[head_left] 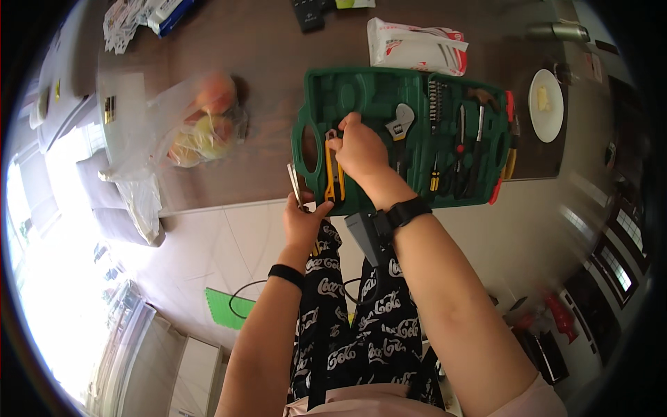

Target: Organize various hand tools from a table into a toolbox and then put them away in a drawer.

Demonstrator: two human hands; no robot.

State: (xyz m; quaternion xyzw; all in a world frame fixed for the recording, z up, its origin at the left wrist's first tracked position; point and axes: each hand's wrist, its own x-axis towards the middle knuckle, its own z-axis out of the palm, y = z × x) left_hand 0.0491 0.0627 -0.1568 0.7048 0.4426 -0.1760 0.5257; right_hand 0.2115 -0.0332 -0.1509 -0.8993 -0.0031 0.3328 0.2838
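Observation:
An open green tool case (389, 197) lies at the table's front edge. My right hand (361, 149) reaches over its left half, fingers bent and pinched at the upper end of a long yellow-and-black tool (330, 170) that looks like a utility knife. My left hand (303, 224) is closed at the case's lower left corner around a tool with slim silver prongs (295, 184); its grip is mostly hidden. The left thumb lies by the yellow tool's lower end. An adjustable wrench (401, 124), a screwdriver (435, 177), a hammer (481, 118) and small bits (435, 104) sit in moulded slots.
Left of the case lies a clear plastic bag of fruit (212, 128). Behind it are a white-and-red packet (417, 48) and a black remote (308, 15). A white plate (545, 108) and a metal flask (559, 31) stand at right. The table edge runs just below the case.

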